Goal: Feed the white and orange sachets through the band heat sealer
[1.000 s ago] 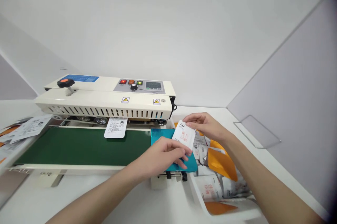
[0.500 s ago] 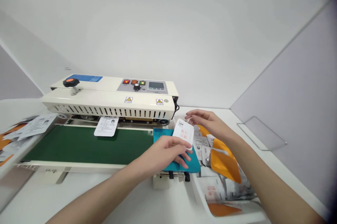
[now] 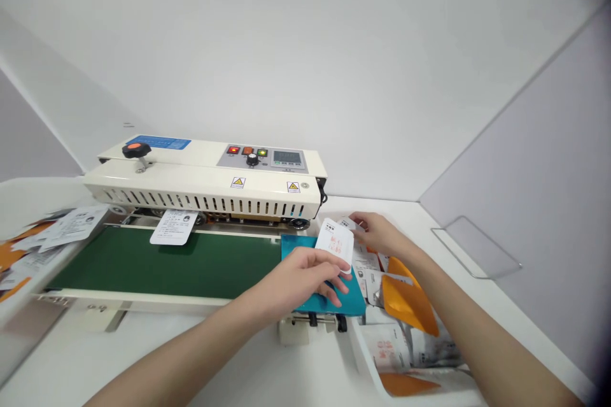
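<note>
Over the teal plate at the right end of a band sealing machine, my left hand pinches the lower edge of a white sachet with red print. Just beyond it, my right hand has its fingers closed on the top of a second white packet, partly hidden behind the first one. Another sachet lies on the green belt, its upper end under the sealer's slotted cover.
A white bin to the right holds several white and orange packets. More packets are heaped in a container at the far left. A wire stand rests by the right wall. The black-and-orange knob rises from the sealer.
The sachet on the belt has travelled left. My right hand, its fingers spread before, has closed on a packet above the bin. My left hand stays nearly still with its sachet.
</note>
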`<action>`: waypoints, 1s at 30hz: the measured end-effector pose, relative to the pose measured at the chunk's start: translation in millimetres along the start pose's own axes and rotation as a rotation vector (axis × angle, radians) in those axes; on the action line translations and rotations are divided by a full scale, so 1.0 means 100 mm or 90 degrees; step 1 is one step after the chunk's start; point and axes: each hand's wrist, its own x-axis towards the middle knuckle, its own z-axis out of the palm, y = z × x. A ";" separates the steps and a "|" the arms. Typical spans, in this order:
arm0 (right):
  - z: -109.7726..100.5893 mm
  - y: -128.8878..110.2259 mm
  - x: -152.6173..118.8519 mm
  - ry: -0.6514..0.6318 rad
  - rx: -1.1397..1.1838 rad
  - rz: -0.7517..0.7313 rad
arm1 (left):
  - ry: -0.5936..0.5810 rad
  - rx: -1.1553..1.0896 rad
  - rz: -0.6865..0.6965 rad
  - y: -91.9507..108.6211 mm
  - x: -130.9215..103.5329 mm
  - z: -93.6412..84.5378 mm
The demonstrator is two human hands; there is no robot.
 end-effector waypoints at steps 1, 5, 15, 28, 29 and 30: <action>-0.02 0.01 0.00 0.020 0.000 0.003 | 0.001 -0.001 0.001 0.00 0.00 0.00; -0.08 0.04 -0.01 0.076 0.019 0.020 | 0.006 -0.009 -0.007 -0.01 0.01 0.00; -0.21 -0.04 -0.04 0.146 0.099 0.010 | 0.004 -0.024 0.011 -0.03 0.04 -0.01; -0.19 0.08 -0.01 0.064 0.088 0.031 | 0.011 -0.051 0.005 -0.03 0.03 0.00; -0.18 0.08 -0.01 0.063 0.096 0.036 | 0.012 -0.052 0.004 -0.03 0.03 0.00; -0.18 0.08 -0.01 0.061 0.100 0.044 | 0.013 -0.054 0.004 -0.03 0.03 0.00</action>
